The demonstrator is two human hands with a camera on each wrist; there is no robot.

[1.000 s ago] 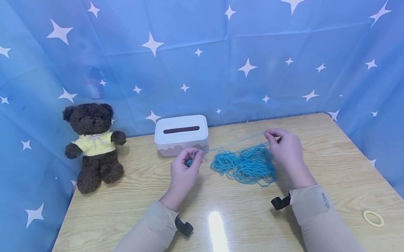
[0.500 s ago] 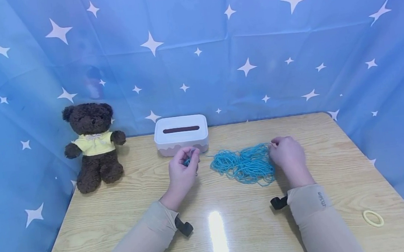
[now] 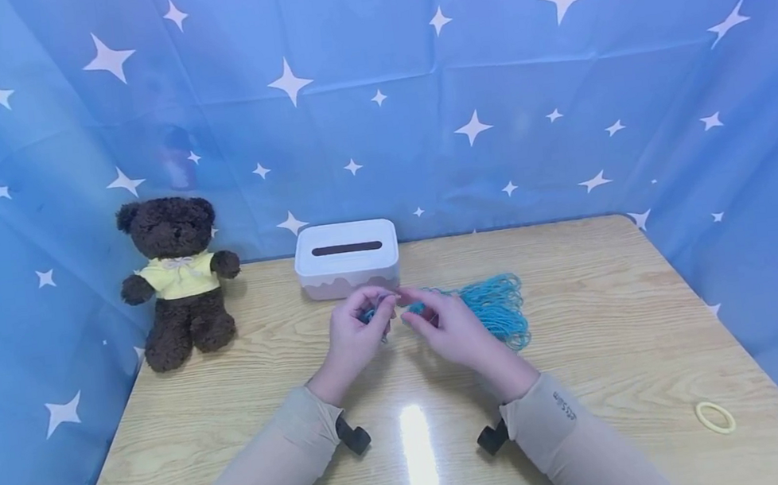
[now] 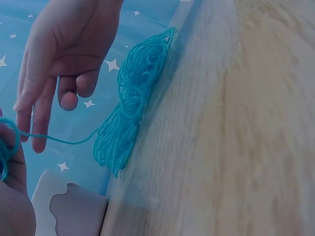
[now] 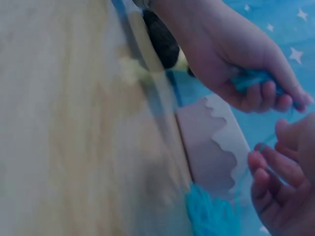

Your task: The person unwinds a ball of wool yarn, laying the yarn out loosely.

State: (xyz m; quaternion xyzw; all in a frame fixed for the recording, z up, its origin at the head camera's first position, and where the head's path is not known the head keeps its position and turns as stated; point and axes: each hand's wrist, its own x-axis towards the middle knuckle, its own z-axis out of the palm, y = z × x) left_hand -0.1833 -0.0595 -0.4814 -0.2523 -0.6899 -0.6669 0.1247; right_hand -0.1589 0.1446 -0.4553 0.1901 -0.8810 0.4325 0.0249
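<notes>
My left hand grips a small wound bundle of blue yarn, its fingers curled round it. Close on its right is my right hand, its fingertips right beside the left ones in the head view. In the left wrist view the right fingers reach down loosely, with the thumb lying near the index finger. A single yarn strand runs from the bundle past those fingertips to a loose blue yarn skein on the table. My right hand and forearm partly cover the skein in the head view.
A white tissue box with a dark slot stands just behind my left hand. At the table's back left sits a brown teddy bear in a yellow top. A pale yellow ring lies at the right. Behind hangs a starry blue curtain.
My right hand pinched the strand stretched out to the right, lowered beside the skein, then came left to meet the left hand. The left hand stays nearly in place with the bundle.
</notes>
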